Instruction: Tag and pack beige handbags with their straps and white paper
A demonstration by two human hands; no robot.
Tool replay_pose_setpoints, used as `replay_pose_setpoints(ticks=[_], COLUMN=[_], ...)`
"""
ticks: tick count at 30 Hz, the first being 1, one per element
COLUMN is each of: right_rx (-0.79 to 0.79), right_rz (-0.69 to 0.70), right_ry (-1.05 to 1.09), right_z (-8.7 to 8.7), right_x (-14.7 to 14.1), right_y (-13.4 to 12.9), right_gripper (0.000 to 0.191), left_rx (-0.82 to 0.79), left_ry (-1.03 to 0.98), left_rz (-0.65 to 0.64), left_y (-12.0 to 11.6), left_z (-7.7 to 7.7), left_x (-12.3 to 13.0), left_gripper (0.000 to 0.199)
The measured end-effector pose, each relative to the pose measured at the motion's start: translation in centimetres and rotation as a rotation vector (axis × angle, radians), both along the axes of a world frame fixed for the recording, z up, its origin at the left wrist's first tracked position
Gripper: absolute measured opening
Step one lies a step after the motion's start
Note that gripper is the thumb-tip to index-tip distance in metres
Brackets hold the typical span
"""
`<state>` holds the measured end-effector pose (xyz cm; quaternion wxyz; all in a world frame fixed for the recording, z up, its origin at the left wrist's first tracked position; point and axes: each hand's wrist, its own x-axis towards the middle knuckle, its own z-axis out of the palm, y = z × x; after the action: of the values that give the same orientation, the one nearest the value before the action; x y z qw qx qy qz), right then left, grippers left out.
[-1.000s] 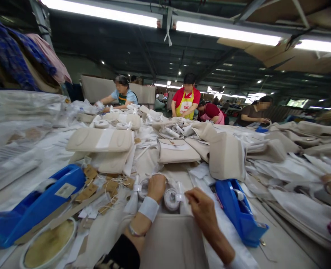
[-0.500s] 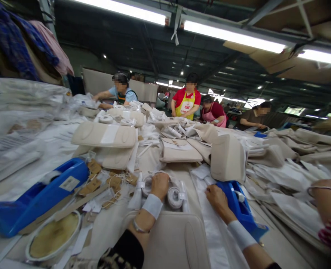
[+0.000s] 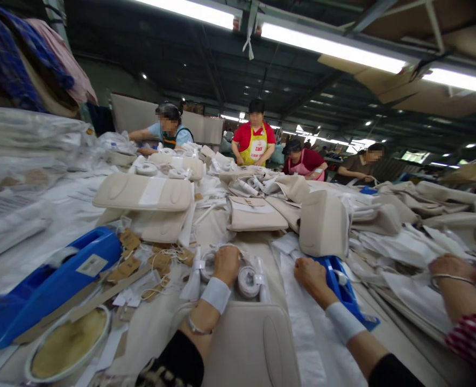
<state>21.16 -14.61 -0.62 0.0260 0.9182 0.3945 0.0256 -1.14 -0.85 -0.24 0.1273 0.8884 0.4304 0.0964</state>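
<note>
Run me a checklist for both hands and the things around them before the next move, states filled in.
1. Left hand placed at the white-wrapped rolls, such as the one on its right: ok.
2. Left hand's grip secure: cannot tell; its underside is hidden.
3. Right hand beside the right-hand blue tape dispenser: ok; whether they touch is unclear.
4. Piece of tape held in the right hand: cannot tell.
5. Co-worker's hand apart from the right hand: ok.
6. Brown tags stacked neatly: not ok; they lie scattered.
</note>
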Motion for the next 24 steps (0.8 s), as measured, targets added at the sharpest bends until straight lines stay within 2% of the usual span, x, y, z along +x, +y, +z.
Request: replay_pose_setpoints(ticks=[5, 10, 15, 20, 24], right_rx=[0.073, 0.19, 0.344, 0.502, 0.535], right_rz=[-0.005, -0.031, -0.047, -0.089, -0.12], right_ry=[0.006, 0.135, 0.384, 0.614, 0.705], right_z=[1.0, 1.0, 0.2, -1.0, -1.5], right_x=[0.4, 1.9, 3.5, 3.6, 3.1], right_y=[-0.2, -0.3, -0.2, -0.1, -0.7], right_gripper=[0.03, 0.024, 0.015, 0.017, 0.02], left_rx=[0.003, 0.026, 0.049, 0.052, 0.031], left_ry=[0.006, -0.011, -0.03, -0.044, -0.046], left_rz=[0.012, 0.016, 0.024, 0.026, 0.019], left_y=[0.1, 0.3, 0.5, 0.5, 0.6], left_z=[0.1, -0.5, -0.8, -0.9, -0.9], left_x=[0.1, 0.2, 0.4, 0.4, 0.4], left_gripper=[0.029, 0.032, 0.034, 0.034, 0.034])
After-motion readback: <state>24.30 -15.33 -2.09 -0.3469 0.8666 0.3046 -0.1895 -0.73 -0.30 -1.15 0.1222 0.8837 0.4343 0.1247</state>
